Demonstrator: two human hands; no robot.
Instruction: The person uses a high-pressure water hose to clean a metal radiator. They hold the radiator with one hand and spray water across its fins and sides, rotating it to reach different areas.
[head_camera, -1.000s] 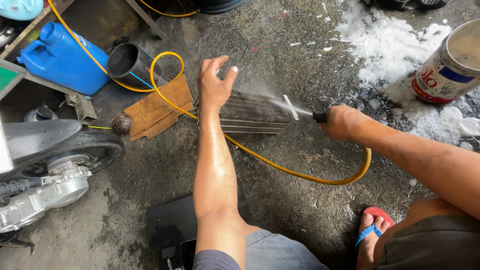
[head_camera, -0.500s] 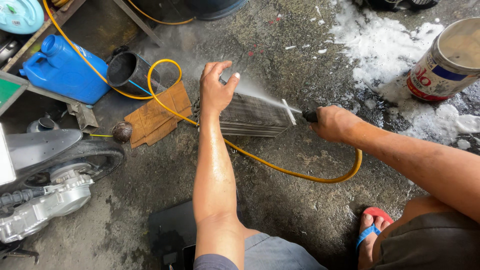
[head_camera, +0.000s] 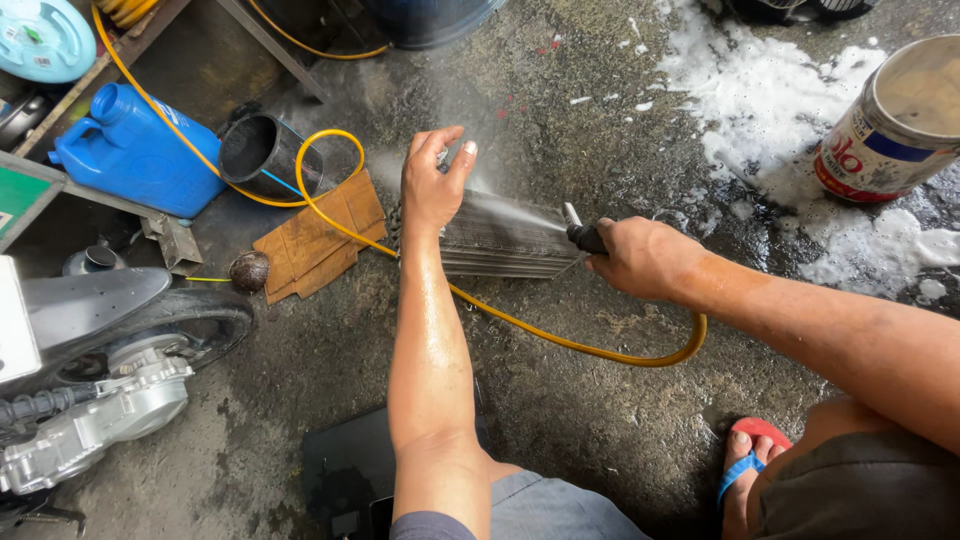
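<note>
My left hand rests on the top left edge of a finned metal radiator block that stands on the wet concrete floor, holding it steady. My right hand grips a black spray nozzle fed by a yellow hose. A fan of water sprays from the nozzle leftward across the fins, with mist rising past my left fingers. The hose loops under my left forearm and away to the upper left.
White soap foam covers the floor at upper right beside a large open tin can. A blue jug, a black pot and cardboard lie left. A motorcycle wheel and engine stand at lower left.
The nozzle in my right hand has stayed near the block's right end and keeps spraying. My left hand remains on the block with its fingers spread wider.
</note>
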